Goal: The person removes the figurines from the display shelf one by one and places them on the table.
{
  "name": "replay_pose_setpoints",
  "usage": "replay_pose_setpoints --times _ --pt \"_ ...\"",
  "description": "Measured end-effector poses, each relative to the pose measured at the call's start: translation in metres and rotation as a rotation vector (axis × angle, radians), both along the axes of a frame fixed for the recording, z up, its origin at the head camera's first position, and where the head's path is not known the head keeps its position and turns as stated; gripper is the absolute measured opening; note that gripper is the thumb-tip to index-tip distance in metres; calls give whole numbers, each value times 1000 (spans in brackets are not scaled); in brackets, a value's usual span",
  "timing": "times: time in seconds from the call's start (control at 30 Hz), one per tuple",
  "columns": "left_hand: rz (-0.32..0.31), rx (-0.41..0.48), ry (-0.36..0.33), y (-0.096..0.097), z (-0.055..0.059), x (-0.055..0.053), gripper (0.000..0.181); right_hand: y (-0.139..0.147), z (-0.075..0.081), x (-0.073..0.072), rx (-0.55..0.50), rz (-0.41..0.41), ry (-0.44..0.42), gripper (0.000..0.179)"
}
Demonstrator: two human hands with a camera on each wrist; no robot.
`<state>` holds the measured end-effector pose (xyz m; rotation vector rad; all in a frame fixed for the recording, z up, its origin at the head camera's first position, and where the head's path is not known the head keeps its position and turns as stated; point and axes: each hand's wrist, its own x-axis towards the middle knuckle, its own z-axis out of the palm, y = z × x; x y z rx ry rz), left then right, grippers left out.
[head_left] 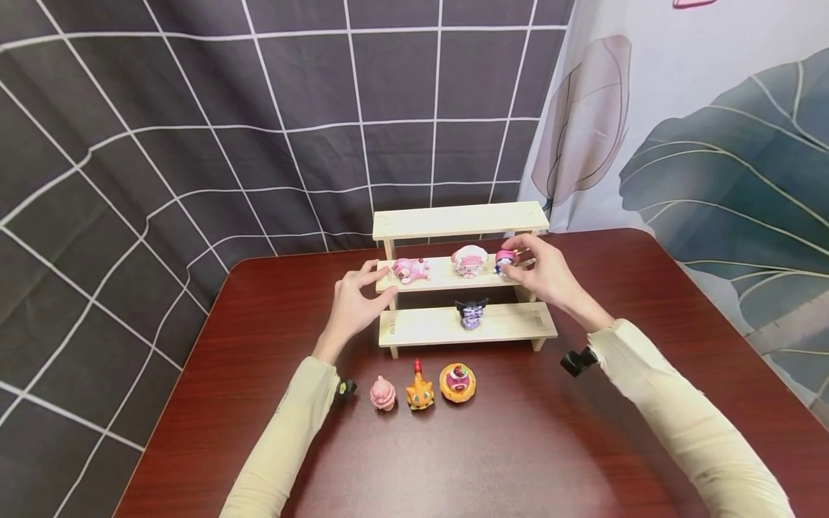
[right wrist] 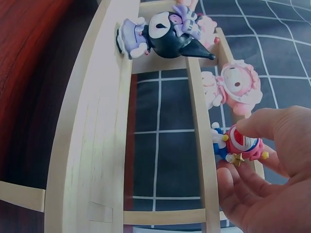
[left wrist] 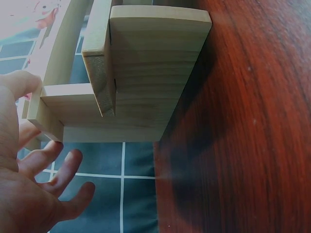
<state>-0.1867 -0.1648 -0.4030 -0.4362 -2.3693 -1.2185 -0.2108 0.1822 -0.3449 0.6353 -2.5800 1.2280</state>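
A three-tier wooden shelf (head_left: 463, 217) stands on the table. My left hand (head_left: 356, 296) grips the left end of its middle tier, thumb at the front edge and fingers around the end. On that tier, my right hand (head_left: 545, 275) pinches a small figurine in a pink hat and blue clothes (right wrist: 241, 142) between thumb and fingers, at the right end. Beside it sits a pink-and-white figurine (head_left: 469, 261); a pink figurine (head_left: 411, 270) lies towards the left end. A black-and-purple figurine (head_left: 470, 314) stands on the lowest tier (head_left: 427, 327).
In front of the shelf, on the dark red table (head_left: 518, 446), are a pink ice-cream figurine (head_left: 383, 393), an orange figurine with a red-tipped tail (head_left: 419, 394) and a round yellow tart figurine (head_left: 458, 383). A grey checked curtain (head_left: 311, 86) hangs behind.
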Motion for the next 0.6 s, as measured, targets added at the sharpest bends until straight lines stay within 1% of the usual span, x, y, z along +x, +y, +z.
replay_pose_setpoints --times 0.2,0.4,0.6 --pt "-1 -2 23 0 -1 -1 40 -1 -1 -2 14 -4 -7 31" --pt "0 -5 10 0 -1 0 40 -1 -1 -2 -3 0 -4 30" --pt "-1 -6 16 0 -1 -1 40 0 1 1 -10 -2 5 29"
